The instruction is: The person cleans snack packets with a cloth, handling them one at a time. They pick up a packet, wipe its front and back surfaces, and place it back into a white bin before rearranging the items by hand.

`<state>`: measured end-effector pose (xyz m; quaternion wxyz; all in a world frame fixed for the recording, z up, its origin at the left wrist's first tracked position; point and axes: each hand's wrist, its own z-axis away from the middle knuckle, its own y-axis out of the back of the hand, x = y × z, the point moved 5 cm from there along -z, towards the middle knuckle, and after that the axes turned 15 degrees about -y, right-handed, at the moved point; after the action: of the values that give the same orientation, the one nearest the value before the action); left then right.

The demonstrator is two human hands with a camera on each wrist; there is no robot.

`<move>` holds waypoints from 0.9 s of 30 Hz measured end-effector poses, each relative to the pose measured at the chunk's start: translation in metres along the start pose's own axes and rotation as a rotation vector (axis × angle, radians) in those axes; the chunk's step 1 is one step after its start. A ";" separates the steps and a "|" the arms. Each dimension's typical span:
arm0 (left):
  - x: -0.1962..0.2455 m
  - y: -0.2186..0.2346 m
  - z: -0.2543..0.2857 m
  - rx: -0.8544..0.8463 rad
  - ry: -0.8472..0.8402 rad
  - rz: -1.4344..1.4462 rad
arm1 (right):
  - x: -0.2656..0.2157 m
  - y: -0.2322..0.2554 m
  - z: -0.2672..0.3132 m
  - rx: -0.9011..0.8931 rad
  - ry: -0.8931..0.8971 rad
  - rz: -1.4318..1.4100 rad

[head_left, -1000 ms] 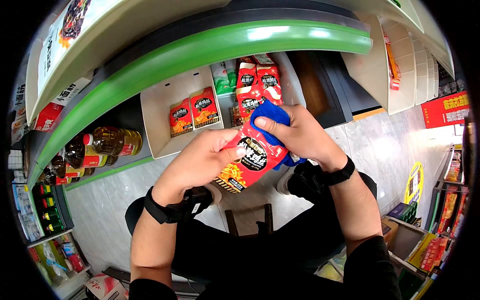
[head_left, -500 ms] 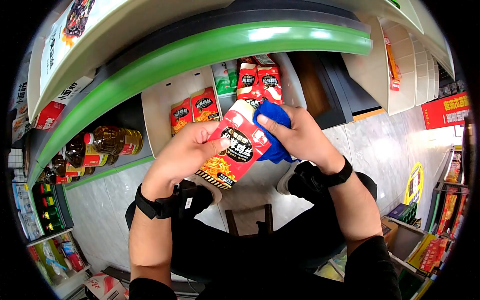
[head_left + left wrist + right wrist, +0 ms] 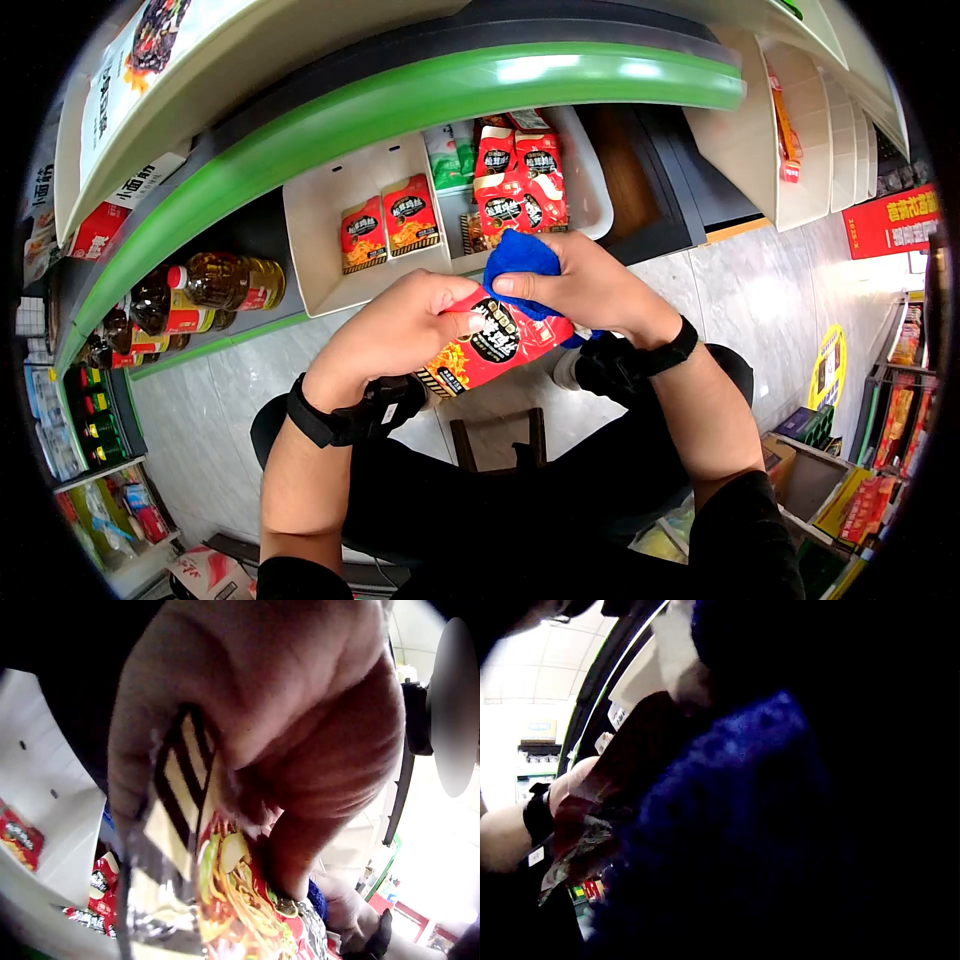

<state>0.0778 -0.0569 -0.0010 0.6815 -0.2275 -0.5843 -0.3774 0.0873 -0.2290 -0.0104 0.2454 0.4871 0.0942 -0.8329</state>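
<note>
In the head view the left hand (image 3: 395,325) pinches a red food packet (image 3: 500,345) by its side, thumb on the printed front. The right hand (image 3: 605,290) grips a blue cloth (image 3: 522,262), which covers the packet's upper end. Noodle-like food and a striped edge show on the packet (image 3: 240,892) in the left wrist view, close under the left hand (image 3: 277,697). Blue cloth (image 3: 727,765) fills much of the dark right wrist view, beside the packet (image 3: 592,817); the right hand's fingers cannot be made out there.
A cream bin (image 3: 330,290) on the shelf holds two similar packets (image 3: 410,215). Right of it, a white bin (image 3: 597,200) holds several red packets (image 3: 520,180) and a green one. Oil bottles (image 3: 230,282) lie at left. A green shelf edge (image 3: 400,95) arches above.
The packet was raised and turned face-up to the left, then came down and tilted. The right hand and cloth have moved slightly down and left, uncovering more of the white bin.
</note>
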 end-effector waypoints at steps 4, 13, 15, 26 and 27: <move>-0.007 0.007 0.003 0.071 -0.044 0.237 | -0.005 0.000 0.005 -0.058 -0.061 -0.055; -0.008 0.020 0.004 0.153 -0.033 0.306 | -0.006 0.013 0.010 0.002 -0.161 0.044; -0.008 0.022 0.005 0.158 -0.029 0.303 | -0.008 0.013 0.011 0.014 -0.171 0.009; -0.006 0.033 0.018 0.244 -0.006 0.348 | -0.001 0.043 0.003 0.259 -0.024 -0.382; -0.001 0.031 0.018 0.219 -0.023 0.366 | -0.004 0.045 0.007 0.242 -0.040 -0.382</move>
<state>0.0911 -0.0243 0.0056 0.7526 -0.2590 -0.5784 -0.1789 0.1061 -0.2695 -0.0001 0.0245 0.4698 0.0793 -0.8789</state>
